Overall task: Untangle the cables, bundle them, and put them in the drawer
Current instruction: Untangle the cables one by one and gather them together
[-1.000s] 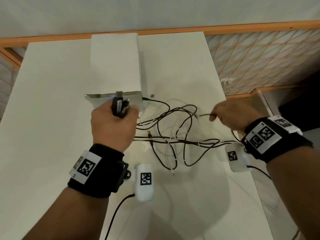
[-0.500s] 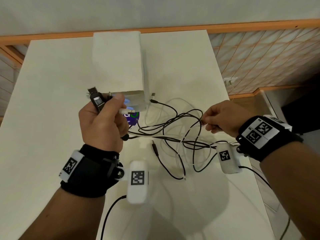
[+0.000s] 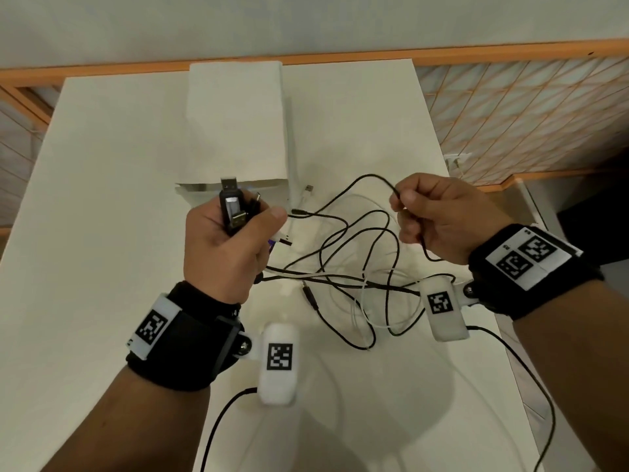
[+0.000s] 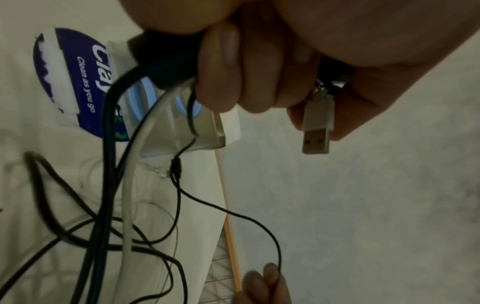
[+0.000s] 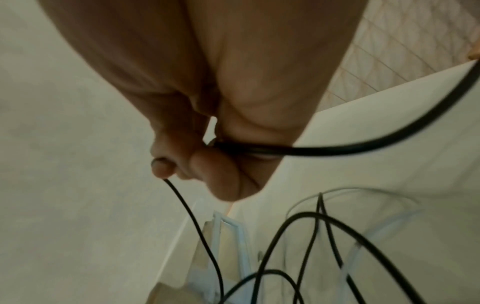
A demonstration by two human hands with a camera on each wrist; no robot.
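Observation:
A tangle of black and white cables [image 3: 357,277] lies on the white table [image 3: 102,199], in front of a white drawer unit [image 3: 235,124]. My left hand [image 3: 252,219] is raised above the table and grips a bunch of USB plug ends [image 3: 231,202], which stick up out of the fist. The left wrist view shows the left hand [image 4: 259,72] with one metal USB plug [image 4: 317,127] poking out and black and white leads [image 4: 109,144] hanging down. My right hand [image 3: 408,212] pinches a thin black cable [image 3: 357,180] that arches left; in the right wrist view that right hand [image 5: 202,164] holds the cable [image 5: 197,226].
A blue round sticker [image 4: 78,82] shows on the drawer unit's front. A loose black jack plug [image 3: 308,294] lies in the tangle. The table's right edge [image 3: 476,233] runs under my right wrist, with a lattice-patterned surface [image 3: 510,114] beyond it. Camera cords trail from both wrists.
My right hand has risen and drawn the thin black cable up into an arch. My left hand has turned the plug bunch upright and shifted a little to the right.

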